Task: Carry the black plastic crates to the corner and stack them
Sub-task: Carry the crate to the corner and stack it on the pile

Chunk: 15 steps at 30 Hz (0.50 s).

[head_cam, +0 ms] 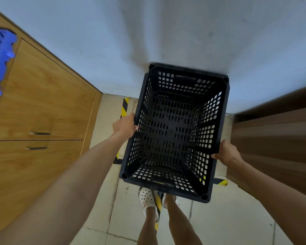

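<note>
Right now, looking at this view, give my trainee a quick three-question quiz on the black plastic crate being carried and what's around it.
1. True or false: both hands grip the black perforated plastic crate by its long side rims.
2. Multiple choice: what lies inside the crate? A) bottles B) folded cloth C) nothing visible
3. Fill in: the tape on the tiled floor is striped black and ____.

Key
1. True: the left hand holds the left rim, the right hand the right rim.
2. C: only its slotted base shows.
3. Yellow.
</note>
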Each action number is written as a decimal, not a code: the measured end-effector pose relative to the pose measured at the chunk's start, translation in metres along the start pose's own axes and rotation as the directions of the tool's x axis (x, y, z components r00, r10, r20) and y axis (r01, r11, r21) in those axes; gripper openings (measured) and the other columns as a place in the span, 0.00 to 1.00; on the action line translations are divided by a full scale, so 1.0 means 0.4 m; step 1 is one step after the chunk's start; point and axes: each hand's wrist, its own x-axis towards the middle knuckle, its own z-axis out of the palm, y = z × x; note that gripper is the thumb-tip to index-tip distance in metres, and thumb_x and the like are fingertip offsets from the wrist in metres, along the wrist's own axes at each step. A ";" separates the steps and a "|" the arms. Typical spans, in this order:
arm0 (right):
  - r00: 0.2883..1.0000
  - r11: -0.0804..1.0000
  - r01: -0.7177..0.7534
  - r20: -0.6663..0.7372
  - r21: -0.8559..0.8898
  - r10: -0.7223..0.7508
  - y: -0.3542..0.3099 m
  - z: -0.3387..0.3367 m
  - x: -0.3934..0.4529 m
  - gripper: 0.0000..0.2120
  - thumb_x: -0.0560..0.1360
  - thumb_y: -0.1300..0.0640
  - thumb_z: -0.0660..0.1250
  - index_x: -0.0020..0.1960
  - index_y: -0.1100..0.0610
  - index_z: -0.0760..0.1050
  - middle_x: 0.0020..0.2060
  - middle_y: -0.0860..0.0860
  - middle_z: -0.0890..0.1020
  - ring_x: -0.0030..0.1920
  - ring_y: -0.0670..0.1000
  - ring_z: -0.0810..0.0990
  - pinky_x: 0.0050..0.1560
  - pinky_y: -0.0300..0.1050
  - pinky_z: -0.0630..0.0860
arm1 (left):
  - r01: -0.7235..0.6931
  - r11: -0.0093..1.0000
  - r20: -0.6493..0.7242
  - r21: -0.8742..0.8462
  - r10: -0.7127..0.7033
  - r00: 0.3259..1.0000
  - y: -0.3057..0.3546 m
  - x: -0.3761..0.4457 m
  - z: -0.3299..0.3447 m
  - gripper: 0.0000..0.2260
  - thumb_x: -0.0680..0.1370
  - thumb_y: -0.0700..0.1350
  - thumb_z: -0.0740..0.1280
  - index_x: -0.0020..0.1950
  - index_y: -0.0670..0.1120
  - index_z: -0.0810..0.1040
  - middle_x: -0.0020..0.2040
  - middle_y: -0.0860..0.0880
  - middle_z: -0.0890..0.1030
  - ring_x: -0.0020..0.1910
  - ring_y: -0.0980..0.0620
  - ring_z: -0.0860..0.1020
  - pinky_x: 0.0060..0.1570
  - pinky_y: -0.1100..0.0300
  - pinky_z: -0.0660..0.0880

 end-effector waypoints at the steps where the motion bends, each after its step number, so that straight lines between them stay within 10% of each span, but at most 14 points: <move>1: 1.000 1.000 0.001 0.000 -0.003 -0.001 -0.004 0.004 0.000 0.18 0.72 0.60 0.74 0.53 0.61 0.67 0.52 0.59 0.78 0.50 0.57 0.76 0.47 0.49 0.72 | 0.004 1.000 0.003 0.007 -0.004 1.000 -0.007 0.000 0.001 0.13 0.79 0.49 0.67 0.59 0.45 0.70 0.49 0.44 0.81 0.44 0.42 0.78 0.40 0.53 0.69; 15: 1.000 1.000 -0.027 0.003 -0.010 0.027 0.012 0.006 0.015 0.18 0.72 0.59 0.74 0.55 0.61 0.69 0.50 0.58 0.78 0.51 0.58 0.79 0.53 0.55 0.77 | 0.012 1.000 0.026 0.025 -0.012 1.000 0.002 -0.008 0.028 0.13 0.80 0.47 0.67 0.60 0.44 0.69 0.50 0.44 0.80 0.45 0.42 0.79 0.41 0.52 0.71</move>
